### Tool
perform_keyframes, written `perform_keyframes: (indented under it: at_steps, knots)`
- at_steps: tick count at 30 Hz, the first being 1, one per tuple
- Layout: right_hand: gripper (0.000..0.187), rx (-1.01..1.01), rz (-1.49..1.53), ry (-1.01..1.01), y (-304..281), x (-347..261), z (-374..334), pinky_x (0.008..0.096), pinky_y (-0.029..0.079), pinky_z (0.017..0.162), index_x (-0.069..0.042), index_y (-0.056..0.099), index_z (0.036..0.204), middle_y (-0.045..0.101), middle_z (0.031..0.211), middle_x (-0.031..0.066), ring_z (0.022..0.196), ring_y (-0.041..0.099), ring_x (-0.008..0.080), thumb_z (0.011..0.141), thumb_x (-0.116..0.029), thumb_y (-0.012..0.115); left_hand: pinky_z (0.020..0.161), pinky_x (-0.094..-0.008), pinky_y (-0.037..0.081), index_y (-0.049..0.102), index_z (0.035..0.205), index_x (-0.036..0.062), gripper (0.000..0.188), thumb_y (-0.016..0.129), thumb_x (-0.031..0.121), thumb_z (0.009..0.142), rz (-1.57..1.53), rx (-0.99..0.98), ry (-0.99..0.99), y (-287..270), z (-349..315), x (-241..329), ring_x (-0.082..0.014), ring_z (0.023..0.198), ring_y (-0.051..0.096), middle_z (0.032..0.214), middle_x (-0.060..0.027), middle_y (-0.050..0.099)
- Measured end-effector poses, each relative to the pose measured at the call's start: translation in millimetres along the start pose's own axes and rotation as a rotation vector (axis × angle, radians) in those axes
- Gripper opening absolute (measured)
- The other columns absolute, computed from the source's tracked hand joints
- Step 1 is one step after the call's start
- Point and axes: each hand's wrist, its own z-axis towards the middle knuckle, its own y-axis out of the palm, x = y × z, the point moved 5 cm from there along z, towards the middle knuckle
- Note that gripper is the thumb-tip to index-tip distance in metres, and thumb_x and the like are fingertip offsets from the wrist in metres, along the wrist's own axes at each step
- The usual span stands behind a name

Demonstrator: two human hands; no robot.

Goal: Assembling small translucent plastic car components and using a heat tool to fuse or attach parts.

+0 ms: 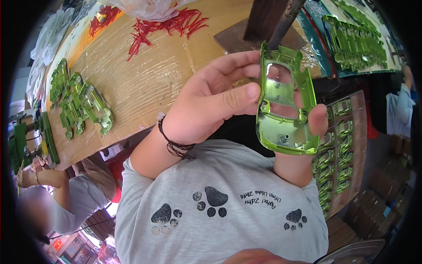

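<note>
A shiny green plastic housing (285, 127) with an open window in its upper part is held up in front of my chest, its hollow inner side toward me. My left hand (220, 97) pinches its left edge, thumb on the near side and fingers behind. On the lower right edge rests the thumb of my right hand (318, 120); its other fingers are mostly hidden behind the housing, with some skin showing through the window. Small posts and screw bosses stand on the inner face.
Several similar green housings (79, 103) lie on the film-covered table (167, 61) at left. Red plastic strips (165, 26) lie at the far side. Beyond my hands stands a dark metal post (272, 20). More green parts fill a rack (356, 44) and a tray (358, 145) at right. A co-worker (61, 193) sits at left.
</note>
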Motion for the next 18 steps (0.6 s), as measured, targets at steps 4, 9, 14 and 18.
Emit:
perform_keyframes:
  at_steps: [4,9,14,18]
  knots:
    - [0.081,0.049,-0.001,-0.011,9,-6,1,0.0377,0.055,0.088,0.000,0.040,0.131,0.053,0.126,0.0116,0.106,0.061,0.0224,0.078,-0.048,0.078,0.097,-0.0402,0.050,0.032,0.145,-0.0036,0.073,0.068,0.029,0.090,-0.029,0.023,-0.018,2,-1,-1,-0.0304,0.117,0.059,0.136,-0.0190,0.052]
    - [0.073,0.045,-0.046,0.000,14,-8,1,0.0374,0.054,0.089,-0.001,0.044,0.126,0.056,0.123,0.0117,0.108,0.061,0.0212,0.081,-0.050,0.074,0.099,-0.0396,0.049,0.036,0.143,-0.0044,0.071,0.067,0.032,0.090,-0.025,0.095,-0.011,3,-3,2,-0.0279,0.118,0.058,0.134,-0.0175,0.053]
    - [0.066,-0.041,0.075,0.035,9,-4,3,0.0352,0.053,0.088,-0.002,0.049,0.122,0.059,0.119,0.0101,0.107,0.061,0.0190,0.082,-0.048,0.074,0.085,-0.0319,0.055,0.031,0.141,-0.0088,0.063,0.061,0.022,0.096,-0.050,0.034,0.011,-2,1,-2,-0.0217,0.112,0.061,0.132,-0.0169,0.056]
    - [0.064,0.019,0.090,0.060,1,4,7,0.0346,0.053,0.088,-0.003,0.049,0.124,0.059,0.117,0.0073,0.105,0.061,0.0180,0.084,-0.049,0.071,0.083,-0.0297,0.054,0.032,0.141,-0.0080,0.062,0.061,0.022,0.096,0.016,0.079,0.034,-5,0,-2,-0.0202,0.110,0.061,0.131,-0.0165,0.056]
